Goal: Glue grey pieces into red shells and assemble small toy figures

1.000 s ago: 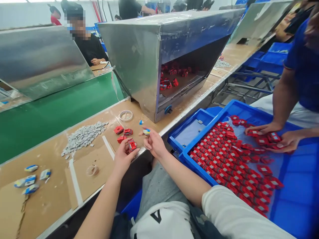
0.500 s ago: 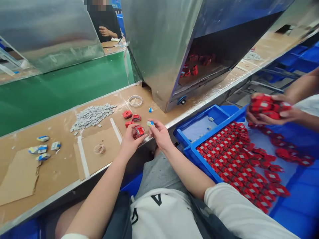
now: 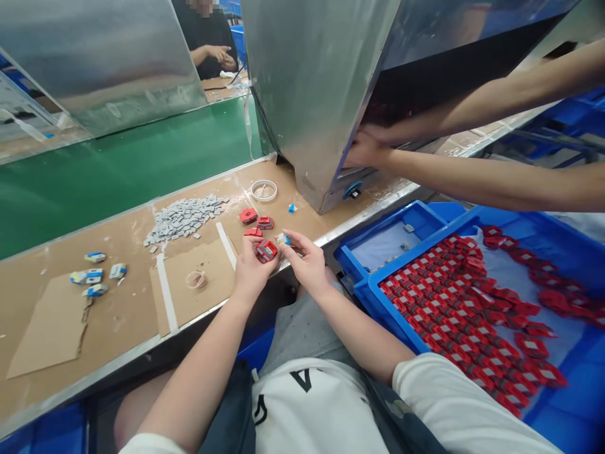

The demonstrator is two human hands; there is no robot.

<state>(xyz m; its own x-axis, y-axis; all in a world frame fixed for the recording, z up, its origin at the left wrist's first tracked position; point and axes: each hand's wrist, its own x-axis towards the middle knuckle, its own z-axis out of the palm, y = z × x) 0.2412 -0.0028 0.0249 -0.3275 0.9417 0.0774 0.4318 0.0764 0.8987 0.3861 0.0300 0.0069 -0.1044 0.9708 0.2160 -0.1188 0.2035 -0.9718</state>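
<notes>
My left hand [image 3: 250,268] grips a red and grey block-like part [image 3: 266,250] just over the table's front edge. Close on its right, my right hand [image 3: 307,260] pinches a small white, blue and yellow piece [image 3: 283,239]. Behind my left fingers lie several red parts [image 3: 265,222] on the brown table top. A pile of small grey pieces [image 3: 184,217] spreads farther left. The underside of the held red part is hidden by my fingers.
Blue tray [image 3: 373,287] with rows of red parts, right; smaller blue tray [image 3: 347,252] behind it. A co-worker's arms [image 3: 472,170] reach into the metal hood [image 3: 321,82]. White ring [image 3: 263,190], cardboard [image 3: 51,328] and several blue-white pieces [image 3: 95,290] lie on the table.
The co-worker's hands, which held red parts over the tray, are now inside the hood. My hands still hold the same pieces, close together; the view has shifted slightly.
</notes>
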